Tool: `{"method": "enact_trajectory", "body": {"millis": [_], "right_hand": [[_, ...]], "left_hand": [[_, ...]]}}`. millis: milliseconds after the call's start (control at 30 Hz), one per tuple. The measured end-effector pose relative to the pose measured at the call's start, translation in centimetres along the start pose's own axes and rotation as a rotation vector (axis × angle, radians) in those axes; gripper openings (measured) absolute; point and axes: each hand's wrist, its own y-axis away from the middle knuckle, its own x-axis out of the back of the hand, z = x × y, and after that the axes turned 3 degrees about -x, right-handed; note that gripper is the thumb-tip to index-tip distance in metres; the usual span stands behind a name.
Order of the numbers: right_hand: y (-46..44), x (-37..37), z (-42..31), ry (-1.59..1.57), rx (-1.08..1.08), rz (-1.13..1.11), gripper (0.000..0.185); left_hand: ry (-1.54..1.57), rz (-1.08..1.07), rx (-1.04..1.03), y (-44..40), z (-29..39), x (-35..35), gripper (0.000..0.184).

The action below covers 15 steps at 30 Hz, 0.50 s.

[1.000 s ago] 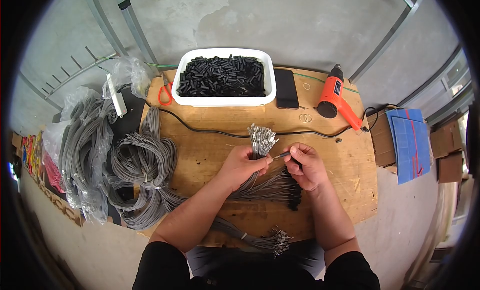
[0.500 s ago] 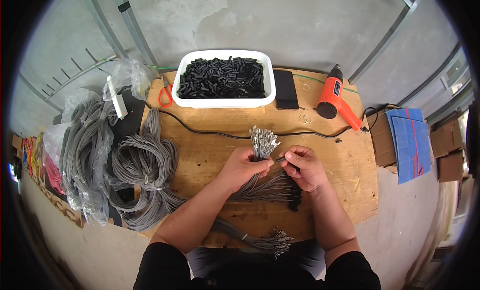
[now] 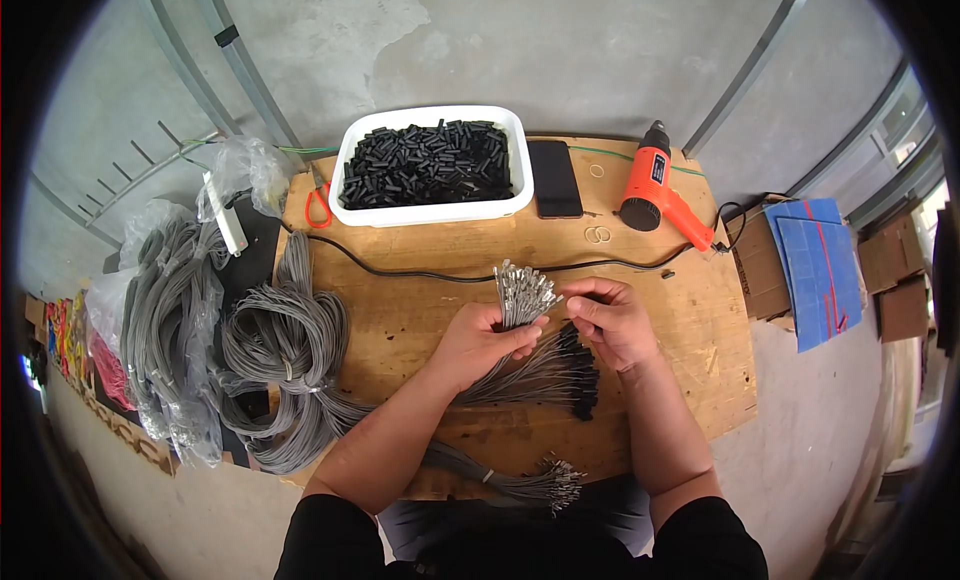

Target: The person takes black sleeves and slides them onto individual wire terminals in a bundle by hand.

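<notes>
My left hand (image 3: 485, 342) is closed around a bundle of thin grey wires, and their silvery metal terminals (image 3: 524, 292) stand up above my thumb. My right hand (image 3: 612, 322) is just to the right of those terminals, thumb and forefinger pinched at the bundle's edge. What lies between those fingertips is too small to make out. Below my hands, grey wires (image 3: 515, 378) fan out to the right across the table, ending in black sleeves (image 3: 582, 370). Another tied wire bundle (image 3: 490, 474) with bare metal terminals lies at the table's near edge.
A white tub (image 3: 430, 216) of short black tubes stands at the back. Beside it are red-handled scissors (image 3: 319, 208), a black phone (image 3: 556, 180) and an orange heat gun (image 3: 650, 185). A black cord (image 3: 440, 276) crosses the wooden table (image 3: 700, 330). Coiled grey wires (image 3: 285, 340) lie left.
My right hand has moved up slightly to the terminals. The black sleeve it held beside the bundle no longer shows in its fingers. The whole view has shifted slightly.
</notes>
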Motion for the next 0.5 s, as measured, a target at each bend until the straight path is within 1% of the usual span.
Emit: {"method": "enact_trajectory", "body": {"millis": [33,200,367,500], "right_hand": [[0.07,-0.20,0.06,0.008,-0.015,-0.005,0.017],[0.44,-0.72,0.33,0.018,0.001,-0.044,0.019],[0.21,-0.21,0.83,0.103,0.041,-0.048,0.015],[0.37,-0.51,0.63,0.127,0.041,-0.056,0.013]], "left_hand": [[0.064,-0.021,-0.018,-0.05,-0.05,-0.03,0.021],[0.027,-0.006,0.057,0.11,0.46,-0.31,0.020],[0.049,-0.005,0.081,0.04,0.22,0.03,0.020],[0.085,0.057,0.094,0.03,0.27,-0.02,0.019]]}}
